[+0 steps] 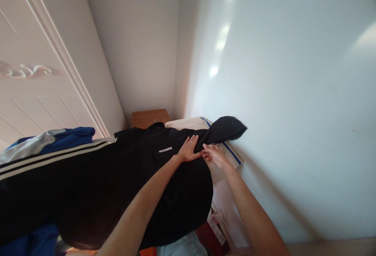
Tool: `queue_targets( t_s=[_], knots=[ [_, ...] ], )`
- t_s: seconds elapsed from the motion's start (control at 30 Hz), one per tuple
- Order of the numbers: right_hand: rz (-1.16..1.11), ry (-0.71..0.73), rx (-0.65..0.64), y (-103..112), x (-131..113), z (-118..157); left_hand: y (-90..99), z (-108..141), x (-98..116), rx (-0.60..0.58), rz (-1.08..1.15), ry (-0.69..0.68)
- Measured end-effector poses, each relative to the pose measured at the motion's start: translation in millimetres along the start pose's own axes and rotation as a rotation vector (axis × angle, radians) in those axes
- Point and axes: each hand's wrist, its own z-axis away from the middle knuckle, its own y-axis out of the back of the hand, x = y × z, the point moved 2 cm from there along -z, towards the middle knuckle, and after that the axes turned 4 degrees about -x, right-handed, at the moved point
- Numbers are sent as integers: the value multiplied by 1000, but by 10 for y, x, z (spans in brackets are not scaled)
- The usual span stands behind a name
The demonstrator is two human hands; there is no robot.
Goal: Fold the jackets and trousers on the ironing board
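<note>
A black jacket [173,170] with white lettering on it lies spread out in front of me. Two pale stripes run along its black sleeve [73,181] on the left. My left hand [188,150] rests flat on the fabric, fingers stretched out, a ring on one of them. Just right of it, my right hand [214,155] has its fingers bent at the jacket's edge and appears to pinch the cloth. Beyond both hands, a twisted black part [227,127] of the garment sticks out to the right over a cream cloth [188,123] with blue trim.
Blue and white clothing [64,140] lies at the left. A brown wooden piece of furniture [149,117] stands in the corner. A dark red item [210,232] sits below my right arm. A pale wall [293,91] rises on the right, a white panelled door [38,44] on the left.
</note>
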Motion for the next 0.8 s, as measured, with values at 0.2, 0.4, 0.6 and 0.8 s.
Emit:
queue_targets(
  t_s=[0.2,0.4,0.6,0.8],
  knots=[
    [86,73,133,95,-244,-185,4,41,7,92,61,4],
    [158,101,200,105,-319,-342,22,151,-7,243,49,-5],
    [128,-58,87,-17,-218,-255,55,270,-9,343,20,89],
    [375,-66,-80,-145,-85,-79,9,222,-56,338,-94,282]
  ],
)
